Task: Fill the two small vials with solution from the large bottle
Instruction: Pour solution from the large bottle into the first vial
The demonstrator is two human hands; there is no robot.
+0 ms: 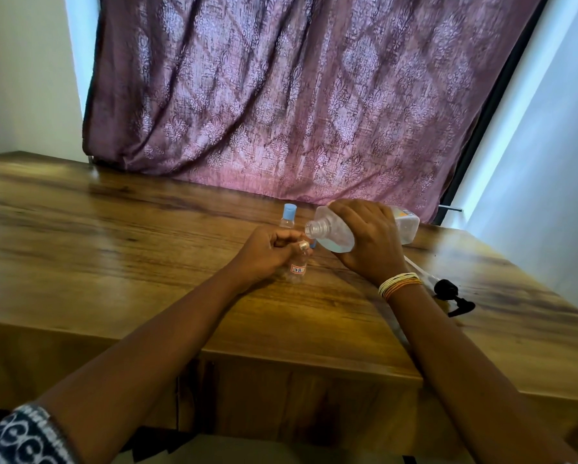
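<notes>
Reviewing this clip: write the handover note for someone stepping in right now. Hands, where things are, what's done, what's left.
Left hand holds the open labelled vial upright on the table.
Right hand grips the large bottle, uncapped and tipped with its mouth just above the vial's opening.
Second vial, blue cap on, stands behind.
Black pump top lies on the table to the right.
Done: bottle opened, first vial uncapped.
Left: the labelled vial looks nearly empty; fill it, then uncap and fill the second one.

Capped vial [288, 215] behind open vial [297, 267]
</notes>
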